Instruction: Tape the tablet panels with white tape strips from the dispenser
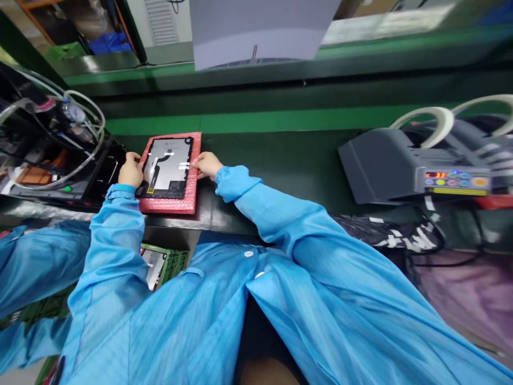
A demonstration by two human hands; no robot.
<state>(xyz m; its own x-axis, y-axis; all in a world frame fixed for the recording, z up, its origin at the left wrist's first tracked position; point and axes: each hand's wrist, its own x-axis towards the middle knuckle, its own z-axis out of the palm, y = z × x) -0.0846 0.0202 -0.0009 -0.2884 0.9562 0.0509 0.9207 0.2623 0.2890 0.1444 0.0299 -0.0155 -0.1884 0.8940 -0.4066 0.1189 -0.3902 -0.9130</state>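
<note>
A tablet screen panel (173,166) lies with its silver back up, a black ribbon cable and white tape strips on it. Beneath it, pink bubble wrap (168,206) covers part of the dark workbench. My left hand (131,170) is at the panel's left edge, fingers curled over the rim and thumb side partly hidden. At the opposite edge, my right hand (207,164) has its thumb and forefinger pinched together beside the white tape strips. Whatever is between those fingertips is too small to make out.
Grey tape dispensers (380,166) stand at the right of the bench (280,166). Tubing and a pressure gauge (74,112) belong to equipment at left. Below the bench edge is a green crate (176,267) holding panels. Another person's blue sleeve (40,262) shows at far left.
</note>
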